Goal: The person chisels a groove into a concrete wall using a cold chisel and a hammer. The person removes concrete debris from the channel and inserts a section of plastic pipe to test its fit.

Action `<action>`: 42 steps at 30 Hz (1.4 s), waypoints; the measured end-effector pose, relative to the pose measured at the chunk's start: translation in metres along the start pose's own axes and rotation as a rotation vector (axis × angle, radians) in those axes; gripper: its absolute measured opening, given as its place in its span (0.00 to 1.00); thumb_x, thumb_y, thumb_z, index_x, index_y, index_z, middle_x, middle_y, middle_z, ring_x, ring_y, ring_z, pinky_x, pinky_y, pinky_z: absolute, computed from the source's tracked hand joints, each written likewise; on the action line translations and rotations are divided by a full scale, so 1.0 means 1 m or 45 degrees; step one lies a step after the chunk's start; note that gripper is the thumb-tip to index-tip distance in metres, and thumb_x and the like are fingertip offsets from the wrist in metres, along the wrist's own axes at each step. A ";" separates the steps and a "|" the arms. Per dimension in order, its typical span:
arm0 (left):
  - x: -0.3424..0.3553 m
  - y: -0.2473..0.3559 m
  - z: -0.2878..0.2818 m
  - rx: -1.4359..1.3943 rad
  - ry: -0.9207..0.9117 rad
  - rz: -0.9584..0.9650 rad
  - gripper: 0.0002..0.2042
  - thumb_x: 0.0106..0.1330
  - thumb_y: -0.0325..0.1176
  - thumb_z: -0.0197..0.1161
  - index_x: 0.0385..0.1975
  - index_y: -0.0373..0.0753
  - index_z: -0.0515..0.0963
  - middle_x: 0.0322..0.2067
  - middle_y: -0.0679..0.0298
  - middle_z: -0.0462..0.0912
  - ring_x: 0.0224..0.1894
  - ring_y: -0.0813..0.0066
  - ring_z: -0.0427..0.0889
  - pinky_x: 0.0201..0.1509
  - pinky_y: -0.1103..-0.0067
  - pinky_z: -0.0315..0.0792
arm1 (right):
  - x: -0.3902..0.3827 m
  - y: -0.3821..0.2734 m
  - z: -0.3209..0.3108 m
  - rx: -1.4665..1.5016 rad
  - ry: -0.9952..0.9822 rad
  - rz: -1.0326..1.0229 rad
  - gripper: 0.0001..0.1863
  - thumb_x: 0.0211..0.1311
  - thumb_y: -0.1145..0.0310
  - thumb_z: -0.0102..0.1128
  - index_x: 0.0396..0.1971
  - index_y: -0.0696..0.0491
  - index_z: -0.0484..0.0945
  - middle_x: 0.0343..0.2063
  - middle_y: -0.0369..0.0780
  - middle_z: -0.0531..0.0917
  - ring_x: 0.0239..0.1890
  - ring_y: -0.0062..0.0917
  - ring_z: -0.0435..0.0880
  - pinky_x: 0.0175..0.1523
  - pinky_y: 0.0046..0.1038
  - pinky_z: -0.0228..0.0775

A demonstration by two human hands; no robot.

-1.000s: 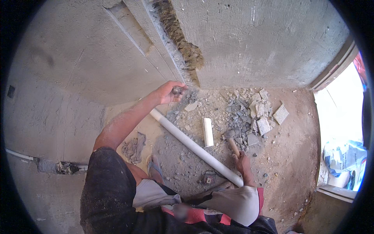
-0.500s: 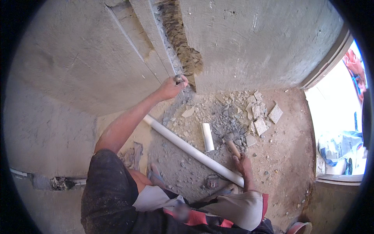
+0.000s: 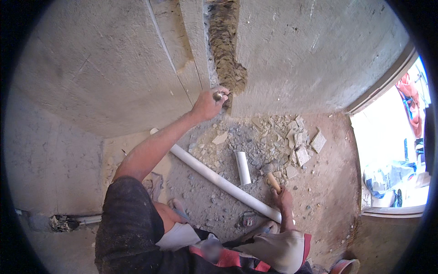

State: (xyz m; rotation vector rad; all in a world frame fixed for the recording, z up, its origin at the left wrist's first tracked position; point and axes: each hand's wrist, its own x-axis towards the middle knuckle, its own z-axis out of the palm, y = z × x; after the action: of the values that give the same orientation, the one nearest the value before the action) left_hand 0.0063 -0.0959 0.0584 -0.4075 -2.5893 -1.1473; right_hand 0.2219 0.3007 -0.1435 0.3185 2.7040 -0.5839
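My left hand (image 3: 210,103) is closed around a metal chisel (image 3: 218,96), held against the lower part of a rough vertical channel (image 3: 224,45) cut in the grey wall (image 3: 296,59). My right hand (image 3: 283,197) grips the wooden handle of a hammer (image 3: 273,181), low over the rubble (image 3: 255,137) on the floor, with the hammer's head pointing away from me. A long white pipe (image 3: 214,181) lies diagonally beneath my arms, and a short white pipe piece (image 3: 242,167) lies just left of the hammer's head.
Broken plaster slabs (image 3: 318,141) lie right of the rubble. A bright doorway with a bagged bundle (image 3: 388,178) is at the right. A bucket (image 3: 344,267) stands at lower right, a small box (image 3: 247,219) lies near my foot, and a pipe sits in the left wall's groove (image 3: 64,223).
My left hand has moved up and right along the channel with the chisel. The view has shifted, so the channel appears farther right. My right hand still grips the hammer low down.
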 end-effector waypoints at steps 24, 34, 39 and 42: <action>-0.074 0.020 0.036 -1.158 -0.002 -0.861 0.19 0.60 0.36 0.63 0.45 0.35 0.68 0.29 0.63 0.74 0.31 0.75 0.78 0.34 0.79 0.76 | -0.003 -0.012 -0.003 -0.066 0.031 0.033 0.19 0.51 0.52 0.58 0.37 0.50 0.73 0.27 0.49 0.81 0.33 0.45 0.80 0.38 0.44 0.70; -0.067 -0.061 0.097 -1.347 0.055 -1.386 0.10 0.58 0.35 0.58 0.32 0.34 0.71 0.26 0.59 0.77 0.26 0.69 0.80 0.27 0.74 0.77 | -0.001 -0.008 0.003 -0.106 0.018 0.043 0.20 0.50 0.52 0.59 0.37 0.51 0.74 0.29 0.49 0.81 0.34 0.44 0.81 0.39 0.44 0.71; -0.062 -0.049 0.118 -1.403 0.197 -1.380 0.06 0.53 0.33 0.56 0.22 0.38 0.71 0.17 0.62 0.75 0.20 0.73 0.76 0.22 0.77 0.70 | 0.001 -0.002 0.009 -0.088 0.001 0.016 0.21 0.50 0.52 0.59 0.39 0.51 0.74 0.30 0.49 0.81 0.35 0.44 0.81 0.40 0.43 0.71; -0.061 -0.036 0.129 -1.477 0.443 -1.199 0.06 0.53 0.34 0.55 0.20 0.39 0.71 0.15 0.63 0.73 0.16 0.76 0.72 0.20 0.79 0.65 | 0.014 0.000 0.017 -0.106 -0.009 0.003 0.22 0.50 0.52 0.59 0.40 0.52 0.74 0.30 0.49 0.81 0.35 0.44 0.81 0.40 0.43 0.71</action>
State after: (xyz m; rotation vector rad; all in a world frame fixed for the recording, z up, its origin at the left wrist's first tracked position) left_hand 0.0315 -0.0309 -0.0710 0.8476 -1.4933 -2.6342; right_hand 0.2140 0.2954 -0.1634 0.2975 2.7121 -0.4688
